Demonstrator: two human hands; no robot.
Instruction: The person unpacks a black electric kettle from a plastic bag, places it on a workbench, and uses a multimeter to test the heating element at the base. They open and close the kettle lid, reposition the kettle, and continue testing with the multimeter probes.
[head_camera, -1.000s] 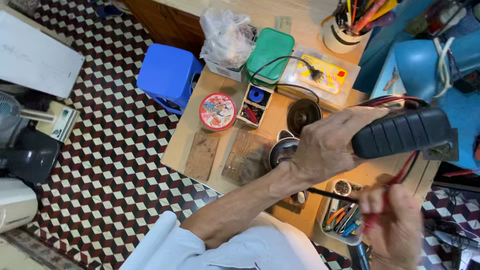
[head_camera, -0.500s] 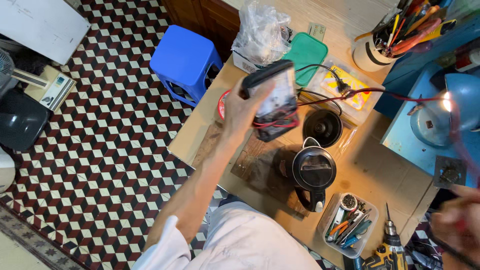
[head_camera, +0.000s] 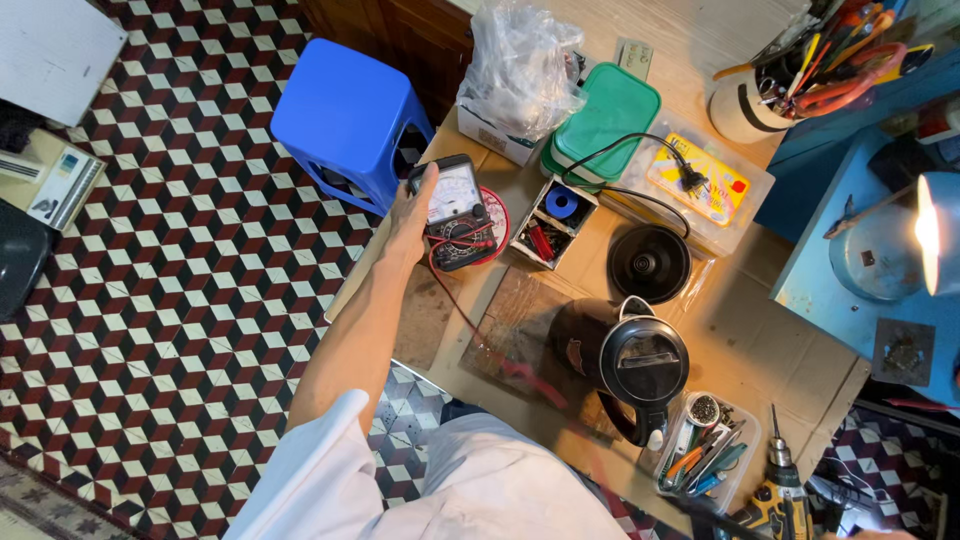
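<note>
My left hand (head_camera: 408, 222) reaches out over the table's left side and grips a black analog multimeter (head_camera: 456, 210) by its left edge. The meter rests over a round red tin (head_camera: 494, 215). Red probe leads (head_camera: 470, 320) trail from the meter back across the table toward me. A black electric kettle (head_camera: 632, 362) stands in the middle of the table, its round base (head_camera: 648, 264) lying separately behind it. My right hand is out of view.
A blue plastic stool (head_camera: 345, 118) stands left of the table. On the table are a green lidded box (head_camera: 603, 120), a plastic bag (head_camera: 520, 70), a small parts box (head_camera: 552, 220), a cup of tools (head_camera: 760, 90), a tray of screwdrivers (head_camera: 705, 462) and a drill (head_camera: 775, 495). A lit lamp (head_camera: 935, 235) is at right.
My left hand has carried the multimeter down and left, setting it onto the red tin. My right hand has dropped out of view at bottom right.
</note>
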